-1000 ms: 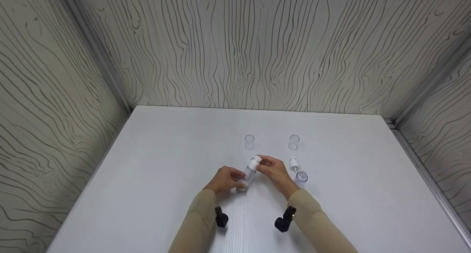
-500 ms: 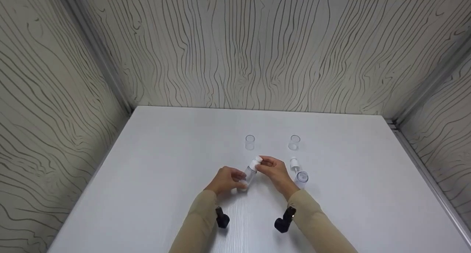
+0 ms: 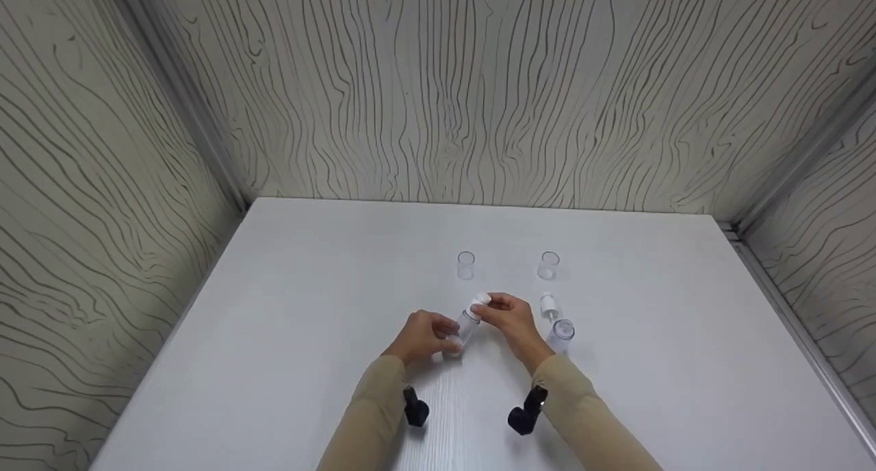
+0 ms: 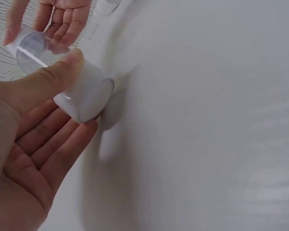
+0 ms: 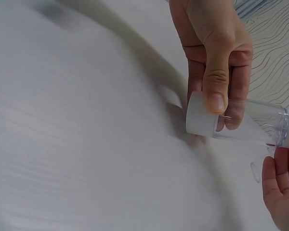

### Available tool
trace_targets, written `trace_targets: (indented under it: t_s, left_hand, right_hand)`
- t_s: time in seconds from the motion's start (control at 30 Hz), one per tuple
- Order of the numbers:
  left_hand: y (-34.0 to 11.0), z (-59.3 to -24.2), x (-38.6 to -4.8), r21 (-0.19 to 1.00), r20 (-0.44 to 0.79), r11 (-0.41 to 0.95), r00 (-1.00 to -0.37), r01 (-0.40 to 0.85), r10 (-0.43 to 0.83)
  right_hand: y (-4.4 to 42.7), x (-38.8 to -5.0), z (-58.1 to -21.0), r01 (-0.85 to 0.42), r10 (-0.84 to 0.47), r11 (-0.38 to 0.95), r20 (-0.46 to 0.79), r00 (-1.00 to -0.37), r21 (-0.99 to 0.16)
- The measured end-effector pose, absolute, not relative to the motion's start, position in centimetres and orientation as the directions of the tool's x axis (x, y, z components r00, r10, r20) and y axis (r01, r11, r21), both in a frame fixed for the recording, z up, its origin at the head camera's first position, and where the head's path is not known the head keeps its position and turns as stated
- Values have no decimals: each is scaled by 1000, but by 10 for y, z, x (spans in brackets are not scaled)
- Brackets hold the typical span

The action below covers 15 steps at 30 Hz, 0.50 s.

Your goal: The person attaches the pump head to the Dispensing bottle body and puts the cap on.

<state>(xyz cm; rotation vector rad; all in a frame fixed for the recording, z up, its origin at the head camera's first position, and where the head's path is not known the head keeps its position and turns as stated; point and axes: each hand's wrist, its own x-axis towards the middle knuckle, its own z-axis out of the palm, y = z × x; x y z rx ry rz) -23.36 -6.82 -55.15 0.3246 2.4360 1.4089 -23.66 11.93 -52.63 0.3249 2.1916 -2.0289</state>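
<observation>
In the head view my left hand point(image 3: 419, 337) grips the lower end of a clear pump bottle point(image 3: 468, 326), which is tilted up to the right. A white base shows on this bottle point(image 5: 250, 120) in the right wrist view, with the left thumb pressed on it. My right hand point(image 3: 512, 322) pinches the white pump top point(image 3: 479, 305) at the bottle's neck. Its fingers partly hide the pump top. The left wrist view shows the left hand point(image 4: 43, 125) with thumb and fingers around the white lower end, close above the table.
Two clear caps stand further back, one cap point(image 3: 466, 265) behind the bottle and another cap point(image 3: 548, 266) to its right. Beside the right hand are a loose white pump point(image 3: 549, 305) and a second clear bottle point(image 3: 562, 333), partly hidden by the wrist. Everything rests on a white table point(image 3: 308, 286).
My right fingers and thumb have shifted slightly on the white pump top, and its tip leans a little more to the right. The left hand stays nearly still on the bottle.
</observation>
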Motion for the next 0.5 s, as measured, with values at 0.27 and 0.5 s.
trace_targets:
  t_s: [0.27, 0.5]
  left_hand:
    - [-68, -551, -233, 865, -149, 499, -925, 49, 349]
    - [-68, -550, -233, 866, -155, 498, -925, 41, 346]
  right_hand:
    - [121, -236, -530, 240, 27, 64, -238, -971, -969]
    - [122, -235, -531, 214, -12, 72, -215, -976, -974]
